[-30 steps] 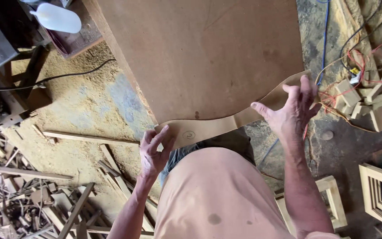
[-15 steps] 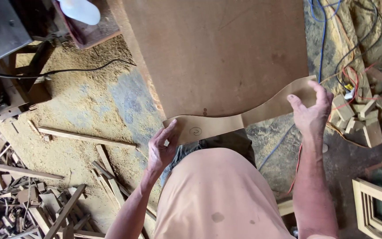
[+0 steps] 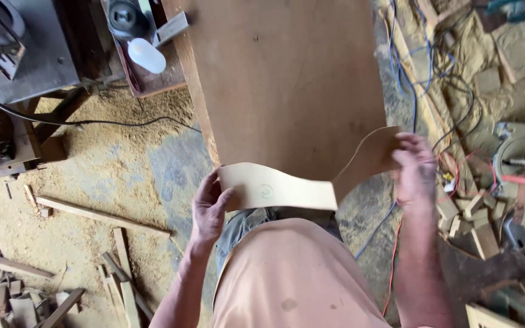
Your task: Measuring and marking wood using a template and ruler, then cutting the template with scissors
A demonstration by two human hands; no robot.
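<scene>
I hold a thin, curved, light-brown wooden template [image 3: 287,185] in front of my waist, over the near edge of a large brown plywood board [image 3: 287,79]. My left hand [image 3: 209,206] grips the template's left end, thumb on top. My right hand [image 3: 414,170] holds its right end, which bends upward; this hand is blurred. A small green mark sits near the template's middle. My orange shirt fills the bottom of the view.
Sawdust covers the floor at left, with wood offcuts [image 3: 101,215] scattered about. A grey machine [image 3: 22,54] and a white plastic bottle [image 3: 147,56] stand at top left. Blue and red cables [image 3: 417,67] and wood scraps [image 3: 478,225] lie at right.
The template lifted off the board edge and flexed, its right end bending up. My left hand took hold of its left end; my right hand shifted left along it.
</scene>
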